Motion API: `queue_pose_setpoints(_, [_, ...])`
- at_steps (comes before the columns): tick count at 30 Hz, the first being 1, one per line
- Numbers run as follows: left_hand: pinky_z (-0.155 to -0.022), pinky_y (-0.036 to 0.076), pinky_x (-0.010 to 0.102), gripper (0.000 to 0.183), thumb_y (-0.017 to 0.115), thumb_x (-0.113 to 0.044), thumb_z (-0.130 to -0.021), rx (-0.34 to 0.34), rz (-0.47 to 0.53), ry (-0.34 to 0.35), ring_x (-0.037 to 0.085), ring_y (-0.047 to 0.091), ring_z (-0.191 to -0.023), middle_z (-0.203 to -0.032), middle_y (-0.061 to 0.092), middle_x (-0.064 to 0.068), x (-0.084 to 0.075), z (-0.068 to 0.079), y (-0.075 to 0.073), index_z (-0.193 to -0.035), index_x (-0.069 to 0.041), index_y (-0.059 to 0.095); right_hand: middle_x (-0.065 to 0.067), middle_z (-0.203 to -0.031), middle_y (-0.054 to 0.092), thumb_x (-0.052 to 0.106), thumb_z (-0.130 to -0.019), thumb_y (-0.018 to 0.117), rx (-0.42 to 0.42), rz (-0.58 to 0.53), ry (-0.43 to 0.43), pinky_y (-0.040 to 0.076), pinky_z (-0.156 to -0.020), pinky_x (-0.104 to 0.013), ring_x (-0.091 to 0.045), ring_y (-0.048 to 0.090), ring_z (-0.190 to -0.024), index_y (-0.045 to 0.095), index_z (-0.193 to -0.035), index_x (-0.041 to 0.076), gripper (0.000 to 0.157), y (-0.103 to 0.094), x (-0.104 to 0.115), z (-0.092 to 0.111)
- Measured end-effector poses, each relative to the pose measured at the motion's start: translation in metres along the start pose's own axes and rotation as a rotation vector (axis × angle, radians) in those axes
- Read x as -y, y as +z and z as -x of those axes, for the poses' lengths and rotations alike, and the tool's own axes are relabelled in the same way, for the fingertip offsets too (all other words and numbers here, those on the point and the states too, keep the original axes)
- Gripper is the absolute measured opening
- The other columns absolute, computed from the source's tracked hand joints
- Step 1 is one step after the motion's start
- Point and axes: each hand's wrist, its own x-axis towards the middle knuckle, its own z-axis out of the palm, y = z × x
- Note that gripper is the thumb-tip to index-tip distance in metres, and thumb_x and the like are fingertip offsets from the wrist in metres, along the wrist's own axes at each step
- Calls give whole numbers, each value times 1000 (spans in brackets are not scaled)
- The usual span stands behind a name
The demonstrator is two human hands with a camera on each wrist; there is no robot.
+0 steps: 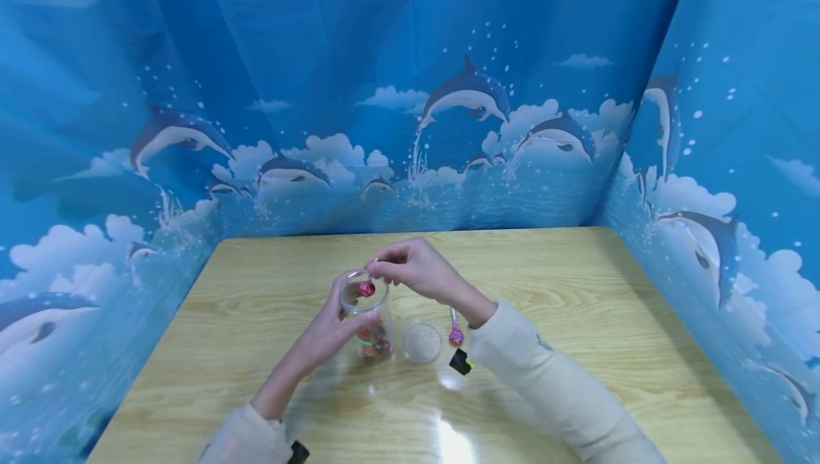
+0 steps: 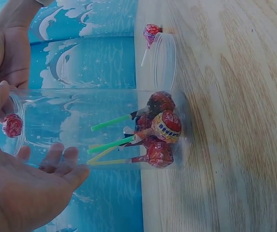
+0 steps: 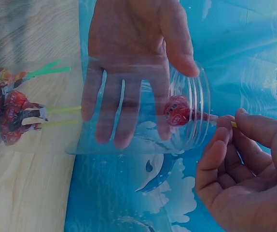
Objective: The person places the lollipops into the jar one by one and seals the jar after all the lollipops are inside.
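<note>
- Two pale sleeves (image 1: 551,386) lie nearest; a low sweep of the right one could roll the purple lollipop (image 1: 455,336) off its spot on the table (image 1: 256,386).
- One clear lid (image 1: 421,341) lies flat just beside the jar's base, so a sideways shift of the jar might shove it along.
- Several wrapped lollipops (image 2: 162,130) sit at the bottom of the jar (image 3: 124,106), sticks upward; a candy dropped onto those sticks could lodge crookedly.
- The left hand (image 1: 336,325) holds the upright jar near its neck, between thumb and fingers; the smooth wall could slip or tip if that hold slackens.
- The right hand (image 1: 413,268) pinches the stick of a red lollipop (image 3: 178,111), whose head is inside the jar's mouth; a twist could catch it on the rim, and the fingertip hold might slip.
- Beyond hangs the dolphin curtain (image 1: 359,129), well clear of both hands.
</note>
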Motion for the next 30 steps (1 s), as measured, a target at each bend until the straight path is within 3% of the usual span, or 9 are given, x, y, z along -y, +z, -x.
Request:
queue_pose_setpoints(5, [-116, 27, 68, 81, 72, -34, -98, -1, -4, -14, 41, 30, -150, -159, 39, 18, 0, 0, -1, -160, -25, 19, 0, -88, 73, 25, -102, 66, 30, 38, -44, 47, -60, -28, -18, 54, -68, 77, -113, 7, 23, 2, 7, -1])
queue_pose_setpoints(11, [-115, 30, 66, 80, 71, -32, -99, 7, 7, 11, 40, 37, -147, -157, 41, 18, 1, 0, -1, -160, -24, 20, -10, -95, 74, 24, -103, 66, 63, 33, -68, 42, -58, -27, -18, 49, -64, 76, -117, 7, 25, 4, 8, -4])
queue_pose_setpoints(14, [-113, 34, 65, 78, 71, -31, -99, 9, 14, 24, 41, 40, -144, -155, 43, 18, 1, 0, 0, -159, -23, 21, -12, -103, 75, 24, -103, 66, 60, 30, -81, 46, -62, -28, -21, 56, -71, 76, -119, 7, 25, 4, 7, -3])
queue_pose_setpoints(19, [-115, 31, 64, 77, 72, -29, -98, 5, 29, 44, 43, 38, -145, -154, 44, 18, 3, 0, 0, -157, -24, 24, -2, -109, 74, 23, -103, 67, 16, 57, -79, 55, -72, -32, -24, 66, -89, 75, -121, 8, 25, -4, 0, 0])
queue_pose_setpoints(24, [-116, 30, 64, 78, 74, -28, -97, -6, 35, 66, 43, 40, -144, -153, 46, 18, 3, -1, 0, -157, -24, 25, -1, -106, 73, 22, -103, 66, -9, 110, -51, 56, -71, -34, -21, 66, -88, 73, -125, 8, 27, -20, -16, 9])
queue_pose_setpoints(30, [-116, 29, 66, 79, 75, -27, -96, -15, 26, 60, 45, 42, -142, -153, 47, 18, 4, -1, 1, -157, -25, 25, -2, -110, 72, 20, -103, 66, 26, 180, -5, 56, -80, -35, -18, 65, -93, 71, -129, 8, 29, -43, -40, 29])
